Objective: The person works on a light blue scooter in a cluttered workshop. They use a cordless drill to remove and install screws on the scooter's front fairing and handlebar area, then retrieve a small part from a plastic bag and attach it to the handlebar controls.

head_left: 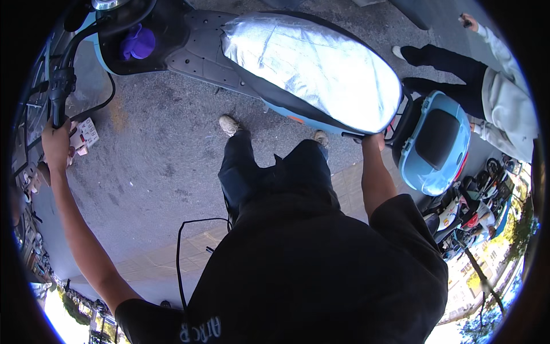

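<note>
A light-blue scooter stands side-on ahead of me, its seat under a shiny silver cover (321, 69). At the far left my left hand (56, 143) is closed round the end of its black handlebar (62, 86). My right hand (375, 141) is at the rear, just below the seat's back corner, closed on the black grab rail (352, 136); its fingers are mostly hidden. Behind the seat sits a light-blue top box (438, 143) with a black pad. A purple cloth item (137, 43) lies in the front part of the scooter, beside the dark footboard (200, 43).
Beyond the top box stands another person (507, 97) in a pale top and dark trousers. Several parked scooters (467, 215) line the right rim. At left, a white plate (86, 135) shows near my hand. My feet rest on grey asphalt (154, 155), with paving behind.
</note>
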{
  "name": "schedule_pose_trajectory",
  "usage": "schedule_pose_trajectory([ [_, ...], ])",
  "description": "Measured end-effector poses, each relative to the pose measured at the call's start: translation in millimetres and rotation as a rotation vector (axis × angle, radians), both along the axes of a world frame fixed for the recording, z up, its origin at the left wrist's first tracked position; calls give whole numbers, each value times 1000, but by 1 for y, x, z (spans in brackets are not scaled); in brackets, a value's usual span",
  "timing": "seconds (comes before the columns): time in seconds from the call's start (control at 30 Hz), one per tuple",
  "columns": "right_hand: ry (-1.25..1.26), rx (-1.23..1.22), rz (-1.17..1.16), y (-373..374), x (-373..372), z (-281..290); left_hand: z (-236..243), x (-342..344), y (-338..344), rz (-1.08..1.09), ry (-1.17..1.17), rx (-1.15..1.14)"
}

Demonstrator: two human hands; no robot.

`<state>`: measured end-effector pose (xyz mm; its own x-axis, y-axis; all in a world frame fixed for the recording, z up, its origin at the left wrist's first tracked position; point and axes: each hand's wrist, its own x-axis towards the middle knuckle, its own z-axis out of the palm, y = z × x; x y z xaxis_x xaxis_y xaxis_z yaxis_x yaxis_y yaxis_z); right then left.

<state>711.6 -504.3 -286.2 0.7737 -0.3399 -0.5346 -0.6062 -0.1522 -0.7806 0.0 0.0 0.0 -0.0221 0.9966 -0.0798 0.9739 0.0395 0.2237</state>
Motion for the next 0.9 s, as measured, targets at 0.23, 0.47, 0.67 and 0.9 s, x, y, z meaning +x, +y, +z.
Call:
schedule_pose_trajectory([
  [0.23,135,-347,-119,56,-38,51,63,-23,100,-137,-39,-5],
  [0.47,180,-391,-180,56,-65,68,102,-34,133,-112,-43,-18],
  [0.67,189,-504,10,87,-74,87,117,-7,127,-18,-30,8],
  [0.9,181,-257,-254,88,-84,98,127,14,102,-30,81,106],
])
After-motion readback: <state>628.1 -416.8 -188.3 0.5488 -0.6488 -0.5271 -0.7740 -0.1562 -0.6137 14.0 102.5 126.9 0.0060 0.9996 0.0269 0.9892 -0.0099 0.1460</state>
